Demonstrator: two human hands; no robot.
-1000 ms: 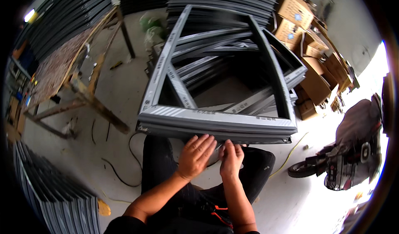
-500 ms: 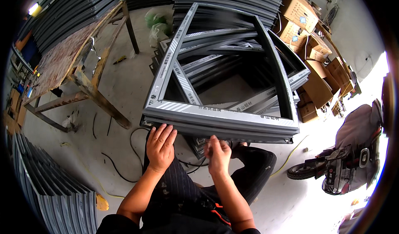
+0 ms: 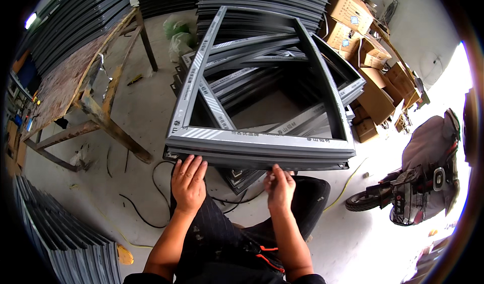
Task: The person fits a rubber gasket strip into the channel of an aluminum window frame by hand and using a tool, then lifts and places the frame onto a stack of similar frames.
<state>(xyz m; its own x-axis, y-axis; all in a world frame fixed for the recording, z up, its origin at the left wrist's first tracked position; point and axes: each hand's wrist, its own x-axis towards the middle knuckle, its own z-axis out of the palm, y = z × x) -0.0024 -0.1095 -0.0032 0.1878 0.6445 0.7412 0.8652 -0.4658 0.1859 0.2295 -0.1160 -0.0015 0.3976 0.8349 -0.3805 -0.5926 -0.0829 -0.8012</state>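
Has the left hand (image 3: 189, 185) opened out, with fingers straight and laid together, fingertips against the front face of the top frame's (image 3: 262, 134) near edge, close to its left corner. Spreads there rather than wrapping round the metal. Holds the right hand (image 3: 280, 187) curled, with thumb and forefinger drawn together right at the underside of the same edge, a little right of its middle. Cannot tell whether anything sits inside that curl — too small and shadowed.

Lies flat, as the uppermost grey rectangle with printed film, on a pile of lower frames (image 3: 216, 102) set askew to it. Pokes out beyond the top frame's right edge with one lower corner, and below its near edge with another, between the knees (image 3: 312, 196).

Stands to the left, well apart from the pile: a workbench (image 3: 75, 77) with a worn tabletop, its right edge turned toward the frames. Rises behind the far edge as more stacked grey lengths (image 3: 262, 2). Heaps up at the far right in cardboard boxes (image 3: 353, 12). Continues nearer on the right with a parked two-wheeler (image 3: 426, 178) — and, across the floor, a yellow cable (image 3: 348, 185).
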